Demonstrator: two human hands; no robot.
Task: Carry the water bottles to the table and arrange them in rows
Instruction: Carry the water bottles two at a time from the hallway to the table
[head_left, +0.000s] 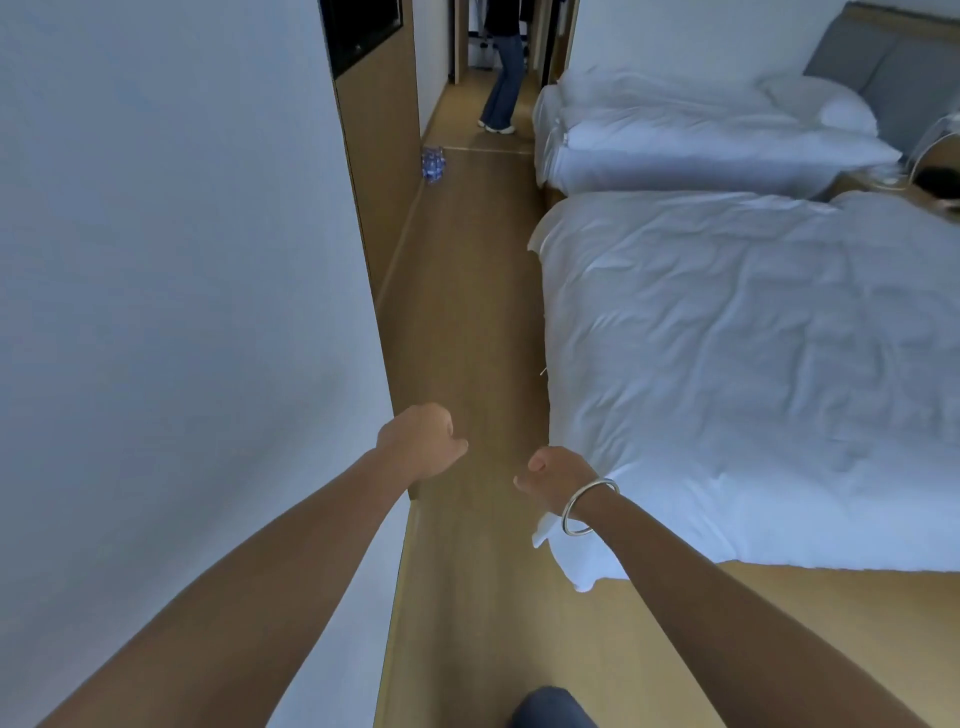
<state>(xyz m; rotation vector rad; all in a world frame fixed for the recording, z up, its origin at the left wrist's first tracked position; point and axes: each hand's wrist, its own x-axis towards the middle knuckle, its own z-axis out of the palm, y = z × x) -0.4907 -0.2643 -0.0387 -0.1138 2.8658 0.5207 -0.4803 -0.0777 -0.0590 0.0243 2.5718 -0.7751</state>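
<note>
Barely begun, with bottle pack (432, 163) untouched down the floor (467, 312).
Empty-handed, with left hand (422, 441) and right hand (556, 475) curled.

Dim, bluish daylight; soft shadows; wide-angle bending at edges; slight blur

Two bare arms are stretched forward above a wooden floor (467, 322), the left hand (423, 441) and right hand (558, 475) both curled and empty. A silver bangle (589, 506) is worn on the right wrist. A wrapped pack of water bottles (432, 163) is seen far ahead on the floor, beside a wooden wall panel (387, 171). A near bed (753, 364) and a far bed (675, 140), both white-covered, are ranged along the right.
</note>
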